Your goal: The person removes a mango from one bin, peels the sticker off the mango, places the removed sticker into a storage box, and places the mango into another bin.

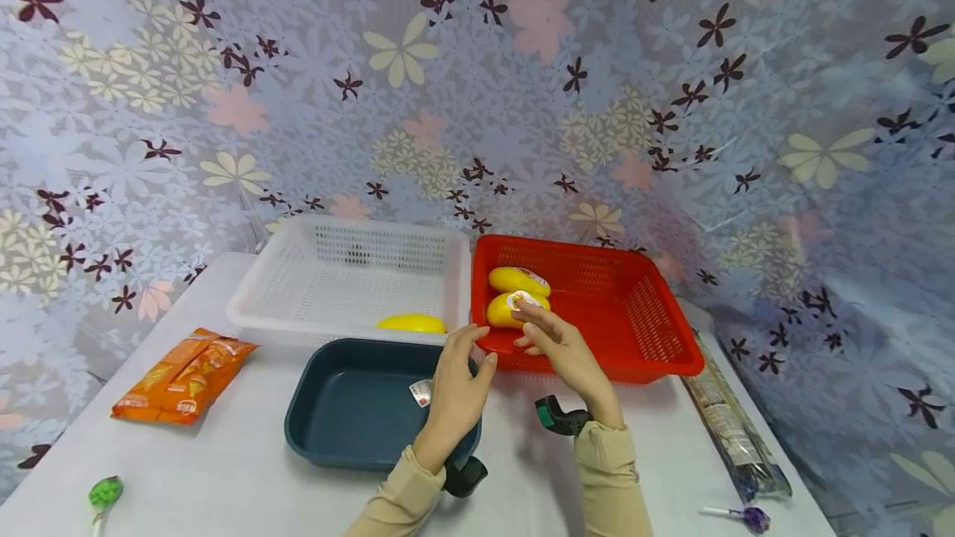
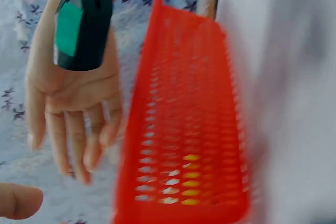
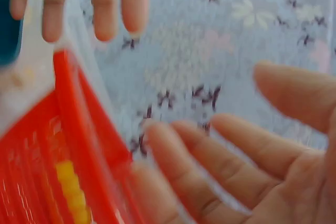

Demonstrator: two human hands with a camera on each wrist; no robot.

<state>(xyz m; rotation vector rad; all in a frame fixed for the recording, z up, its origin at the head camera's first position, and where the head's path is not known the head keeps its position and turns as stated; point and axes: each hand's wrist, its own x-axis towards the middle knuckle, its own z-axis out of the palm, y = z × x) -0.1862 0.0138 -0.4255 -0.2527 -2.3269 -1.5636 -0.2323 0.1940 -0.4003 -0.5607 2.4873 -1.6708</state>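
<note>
Two yellow mangoes, the nearer one (image 1: 507,311) bearing a round sticker, lie at the left end of a red perforated basket (image 1: 597,359). My right hand (image 1: 570,367) is raised over the basket's front rim, its fingers loosely spread and overlapping the nearer mango in the head view. Empty palm and apart fingers (image 3: 231,169) show in the right wrist view. My left hand (image 1: 457,388) hovers above the right end of a dark teal tub (image 1: 321,458), fingertips close to the red basket's front left corner. Nothing is in its grasp. In the left wrist view the basket wall (image 2: 184,103) stands beside my right palm.
A white perforated basket (image 1: 257,317) with another mango (image 1: 412,322) stands behind the tub. An orange snack packet (image 1: 186,375) and a green lollipop (image 1: 106,491) lie left. At right are a long clear-and-brown packet (image 1: 734,429) and a purple lollipop (image 1: 753,519). Flowered cloth hangs behind.
</note>
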